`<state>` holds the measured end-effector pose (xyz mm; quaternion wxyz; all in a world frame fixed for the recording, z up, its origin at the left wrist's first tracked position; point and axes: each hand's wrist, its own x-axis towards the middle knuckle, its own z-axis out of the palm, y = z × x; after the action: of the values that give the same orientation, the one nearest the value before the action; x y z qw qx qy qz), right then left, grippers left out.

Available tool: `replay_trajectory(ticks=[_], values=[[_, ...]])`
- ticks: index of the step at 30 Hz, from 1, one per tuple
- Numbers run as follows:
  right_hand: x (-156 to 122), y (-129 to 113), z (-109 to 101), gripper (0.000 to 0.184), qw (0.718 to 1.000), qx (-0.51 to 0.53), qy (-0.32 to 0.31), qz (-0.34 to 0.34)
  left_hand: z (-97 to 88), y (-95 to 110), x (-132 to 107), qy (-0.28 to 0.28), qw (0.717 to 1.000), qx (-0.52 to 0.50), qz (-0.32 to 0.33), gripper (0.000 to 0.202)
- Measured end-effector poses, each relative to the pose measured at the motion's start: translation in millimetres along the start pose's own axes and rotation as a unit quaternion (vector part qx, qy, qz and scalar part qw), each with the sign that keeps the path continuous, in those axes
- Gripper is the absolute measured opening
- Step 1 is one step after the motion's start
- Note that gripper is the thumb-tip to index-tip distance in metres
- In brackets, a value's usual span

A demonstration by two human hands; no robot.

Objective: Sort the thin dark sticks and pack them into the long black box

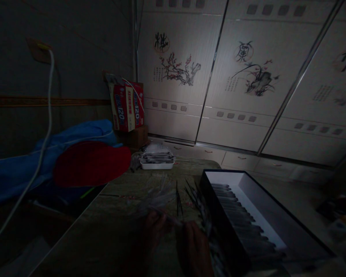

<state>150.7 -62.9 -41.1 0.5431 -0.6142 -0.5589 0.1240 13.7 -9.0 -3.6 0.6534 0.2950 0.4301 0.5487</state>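
Observation:
In dim light my left hand (pixel 155 223) and my right hand (pixel 194 242) are close together over the table (pixel 112 223). Both have curled fingers, and a thin, pale, see-through strip (pixel 173 220) runs between them; its kind is too dark and blurred to make out. Just beyond the hands lie a few thin dark sticks (pixel 178 200) and a loose heap of clear plastic pieces (pixel 158 198). More dark sticks (pixel 193 194) lie in a pile between my right hand and a large black-edged box (pixel 265 200). Inside that box is a row of dark, slim, wrapped pieces (pixel 236 211).
At the table's far end stands a white tray (pixel 157 166) full of slim dark pieces. A red round stool top (pixel 92 163) and blue cloth (pixel 75 132) are at the left. Red cartons (pixel 128 105) stand by the cabinet doors (pixel 173 127). A white cable (pixel 49 115) hangs at left.

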Motion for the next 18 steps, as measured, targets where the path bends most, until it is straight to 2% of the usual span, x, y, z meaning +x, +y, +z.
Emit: replay_trajectory(ticks=[4,6,9,13,18], values=[[7.2,-24.0,-10.9,0.032,0.997,0.024,-0.071,0.01,-4.2,-1.0,2.6,-0.001,1.0,-0.01,0.011,0.037],[9.8,-26.9,-13.1,0.03,0.995,0.028,-0.097,0.005,-6.4,-2.2,3.6,-0.016,1.0,-0.006,0.008,0.033],[7.8,-16.4,-10.2,0.038,0.995,0.02,-0.096,-0.014,-7.6,-4.0,4.5,-0.036,0.999,0.003,0.013,0.026],[2.8,-6.4,-5.3,0.039,0.999,0.016,-0.042,-0.014,-7.5,-5.5,6.0,-0.022,1.0,0.001,0.015,0.027],[6.2,-15.8,-8.9,0.033,0.995,0.017,-0.094,0.008,-11.9,-10.9,11.3,-0.005,1.0,0.001,0.021,0.029]])
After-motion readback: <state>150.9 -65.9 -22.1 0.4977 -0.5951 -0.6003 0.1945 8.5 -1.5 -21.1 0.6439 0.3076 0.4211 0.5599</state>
